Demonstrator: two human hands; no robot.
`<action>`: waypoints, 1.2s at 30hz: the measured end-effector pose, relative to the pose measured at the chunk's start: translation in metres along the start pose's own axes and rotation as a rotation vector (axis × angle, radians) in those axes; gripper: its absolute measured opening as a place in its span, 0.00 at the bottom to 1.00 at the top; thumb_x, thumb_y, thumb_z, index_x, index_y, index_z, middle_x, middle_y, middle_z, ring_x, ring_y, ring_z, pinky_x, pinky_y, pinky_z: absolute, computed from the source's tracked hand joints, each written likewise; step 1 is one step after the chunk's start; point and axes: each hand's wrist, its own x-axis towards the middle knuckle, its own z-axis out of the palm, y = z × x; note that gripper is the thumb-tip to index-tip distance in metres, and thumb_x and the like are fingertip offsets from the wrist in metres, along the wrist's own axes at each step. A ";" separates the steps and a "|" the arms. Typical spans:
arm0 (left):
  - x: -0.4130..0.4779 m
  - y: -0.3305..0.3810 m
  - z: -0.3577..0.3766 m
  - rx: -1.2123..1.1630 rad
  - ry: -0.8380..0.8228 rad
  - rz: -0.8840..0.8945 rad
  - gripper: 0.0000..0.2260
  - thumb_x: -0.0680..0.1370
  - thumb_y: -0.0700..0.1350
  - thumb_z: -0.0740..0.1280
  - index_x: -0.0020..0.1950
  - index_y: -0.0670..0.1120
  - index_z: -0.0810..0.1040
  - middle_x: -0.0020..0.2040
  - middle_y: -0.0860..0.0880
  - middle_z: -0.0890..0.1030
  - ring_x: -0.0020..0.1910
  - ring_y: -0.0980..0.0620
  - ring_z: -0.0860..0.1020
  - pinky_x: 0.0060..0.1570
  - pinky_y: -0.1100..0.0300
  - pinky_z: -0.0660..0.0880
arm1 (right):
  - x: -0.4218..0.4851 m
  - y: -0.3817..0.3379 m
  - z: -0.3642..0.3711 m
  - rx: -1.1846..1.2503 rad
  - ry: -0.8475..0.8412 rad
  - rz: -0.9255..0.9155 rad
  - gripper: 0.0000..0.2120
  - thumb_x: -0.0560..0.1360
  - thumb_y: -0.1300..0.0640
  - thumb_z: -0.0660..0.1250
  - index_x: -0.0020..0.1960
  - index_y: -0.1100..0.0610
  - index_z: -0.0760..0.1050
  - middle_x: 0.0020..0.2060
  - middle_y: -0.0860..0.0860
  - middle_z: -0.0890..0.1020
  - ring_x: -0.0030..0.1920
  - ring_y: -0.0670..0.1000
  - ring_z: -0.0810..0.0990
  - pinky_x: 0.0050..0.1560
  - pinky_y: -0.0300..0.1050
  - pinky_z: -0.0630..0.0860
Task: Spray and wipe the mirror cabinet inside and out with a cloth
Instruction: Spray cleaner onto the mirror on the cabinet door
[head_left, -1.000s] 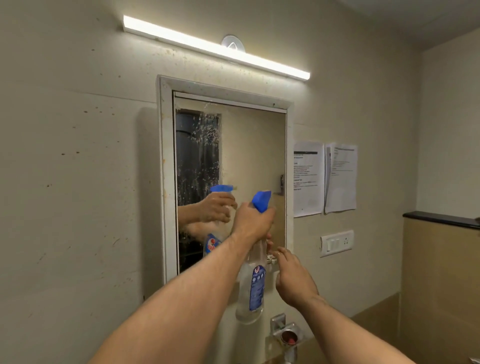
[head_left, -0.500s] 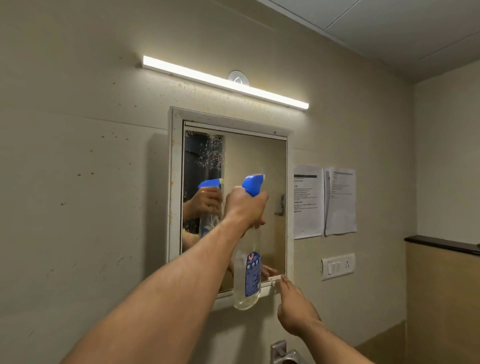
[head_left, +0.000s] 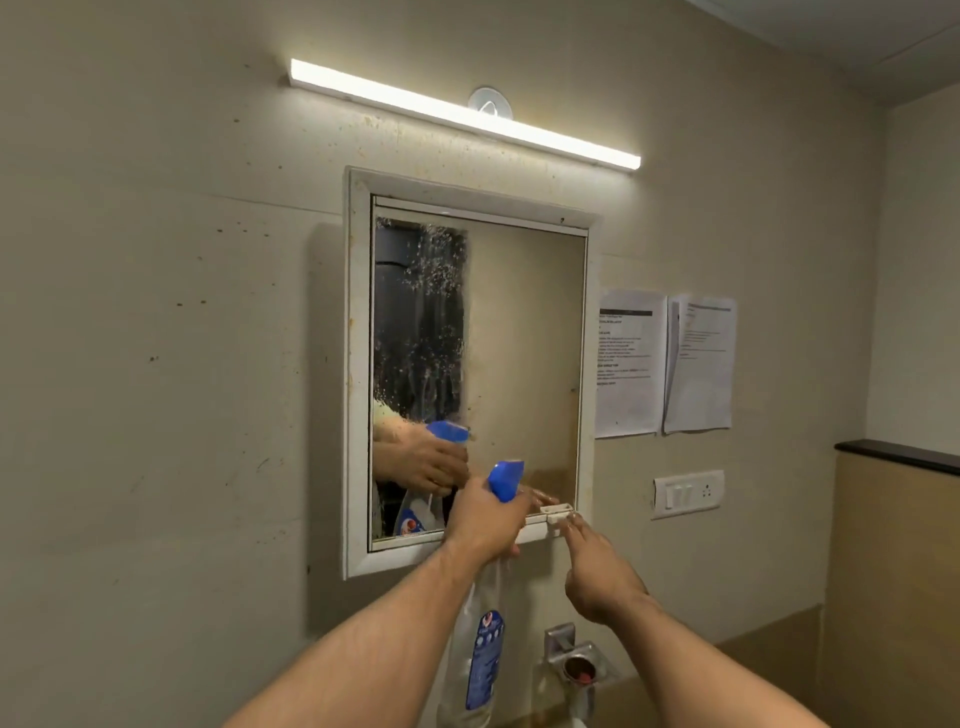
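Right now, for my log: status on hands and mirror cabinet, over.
Left hand grips spray bottle. Right hand at door's handle tab. Mirror cabinet: droplets upper left. No cloth visible.

Stained beige wall (head_left: 156, 312), lit tube light (head_left: 467, 111), two paper notices (head_left: 631, 364), white switch plate (head_left: 688, 493).

A lit tube light (head_left: 462, 111) ran along the speckled wall (head_left: 156, 312), high above the fingers (head_left: 575, 535) of the right hand (head_left: 602, 577). Two printed sheets (head_left: 631, 364) were stuck up and to the right of those fingers. A white switch plate (head_left: 688, 493) sat level with them on the right, with a dark ledge (head_left: 898, 454) farther right. A metal holder (head_left: 582, 670) sat below them.
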 end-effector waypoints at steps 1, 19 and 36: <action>-0.002 -0.006 0.005 0.003 0.003 -0.017 0.06 0.77 0.44 0.70 0.41 0.47 0.84 0.34 0.46 0.84 0.26 0.48 0.81 0.27 0.57 0.78 | 0.003 0.002 -0.002 -0.011 -0.007 -0.018 0.39 0.77 0.68 0.56 0.84 0.49 0.50 0.84 0.47 0.52 0.82 0.52 0.55 0.80 0.51 0.60; -0.037 -0.023 0.031 0.043 0.082 -0.089 0.06 0.70 0.48 0.69 0.39 0.47 0.79 0.30 0.48 0.82 0.26 0.45 0.83 0.30 0.54 0.81 | -0.012 0.005 -0.033 -0.193 -0.127 -0.075 0.42 0.77 0.68 0.58 0.85 0.46 0.47 0.84 0.47 0.50 0.82 0.54 0.54 0.80 0.53 0.61; -0.234 -0.015 -0.087 0.006 0.044 0.030 0.08 0.68 0.52 0.67 0.37 0.48 0.75 0.33 0.47 0.80 0.33 0.41 0.84 0.37 0.42 0.84 | -0.256 -0.141 -0.034 -0.464 0.294 -0.269 0.27 0.77 0.58 0.62 0.77 0.49 0.67 0.73 0.49 0.73 0.75 0.54 0.64 0.80 0.58 0.52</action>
